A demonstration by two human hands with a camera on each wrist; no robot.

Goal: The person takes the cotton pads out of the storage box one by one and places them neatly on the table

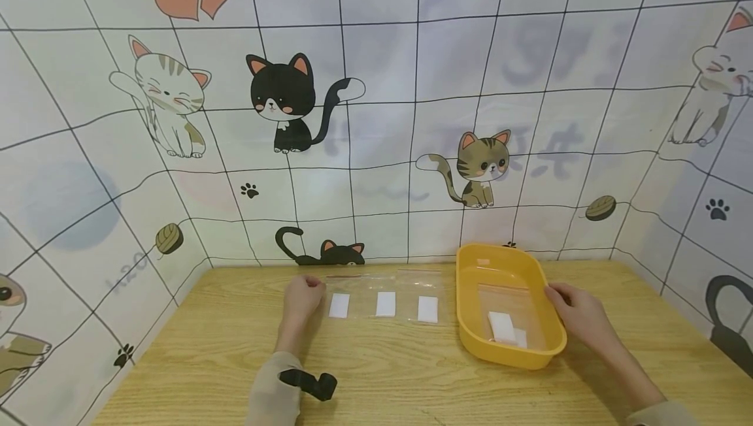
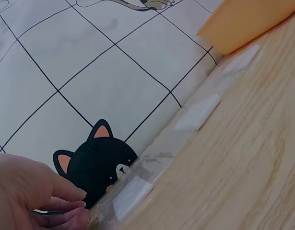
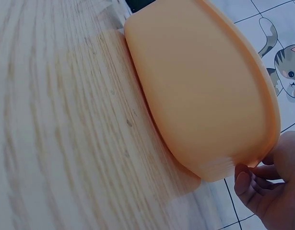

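Observation:
Three clear zip bags lie in a row on the wooden table, each with a white rectangular piece in it: a left bag [image 1: 355,287], a middle bag [image 1: 367,311] and a right bag [image 1: 419,280]. My left hand [image 1: 302,298] is at the upper left corner of the left bag, thumb and fingertips curled at its edge, as the left wrist view also shows. To the right of the row stands a yellow plastic tub [image 1: 506,353], holding more clear bags with white pieces [image 1: 502,327]. My right hand [image 1: 582,315] pinches the tub's right rim between thumb and fingers.
A white cloth wall [image 1: 382,132] with black grid lines and printed cats rises directly behind the table [image 1: 376,374] and along both sides. A black strap [image 1: 308,382] is around the left sleeve.

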